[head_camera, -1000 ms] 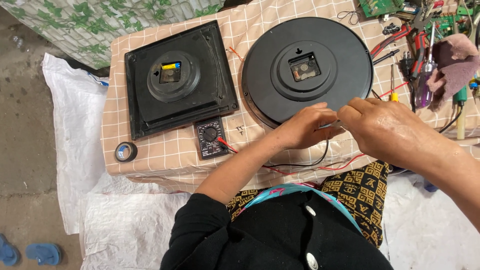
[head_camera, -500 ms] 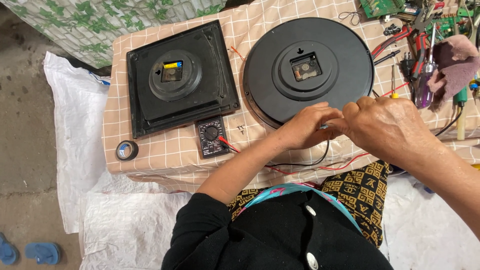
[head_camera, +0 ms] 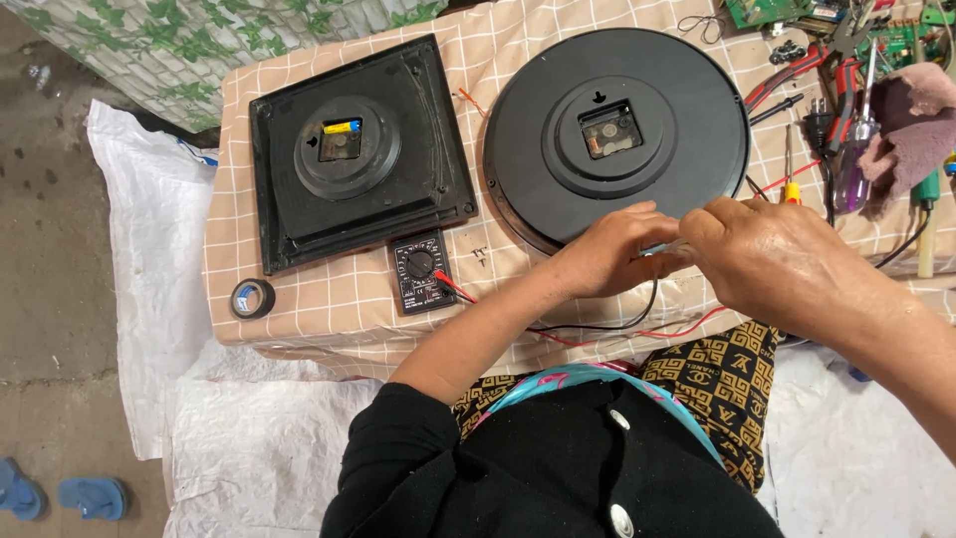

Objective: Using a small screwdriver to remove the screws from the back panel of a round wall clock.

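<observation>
Everything here sits relative to the round clock (head_camera: 615, 134), a big black disc lying face down on a low table (head_camera: 329, 314) covered in a tan checked cloth.

Far left of it, near the table's front edge, there's a small roll of black tape (head_camera: 253, 297). Next over is a square clock (head_camera: 358, 149), also black and face down, with a round hump in the middle and a little yellow-and-blue battery showing in its slot. Just below that square one, between it and the round clock's lower left rim, lies a small black multimeter (head_camera: 422, 272) with a dial, and a red lead and a black lead (head_camera: 597, 327) trail from it toward the hands.

The round clock itself has a square mechanism in its centre with a coppery bit showing inside.

At its lower rim the left hand (head_camera: 609, 249) has its fingers bunched together, pinching something small where the leads end; can't make out what. The right hand (head_camera: 787, 259) meets it fingertip to fingertip just right of that spot, fingers curled in and closed on the same small thing, touching the clock's edge or just over it.

Right of the clock is a messy heap: red-handled pliers (head_camera: 836, 60), a purple-handled screwdriver (head_camera: 856, 164), a brownish rag (head_camera: 921, 125) and green circuit boards (head_camera: 767, 10) at the top edge.
</observation>
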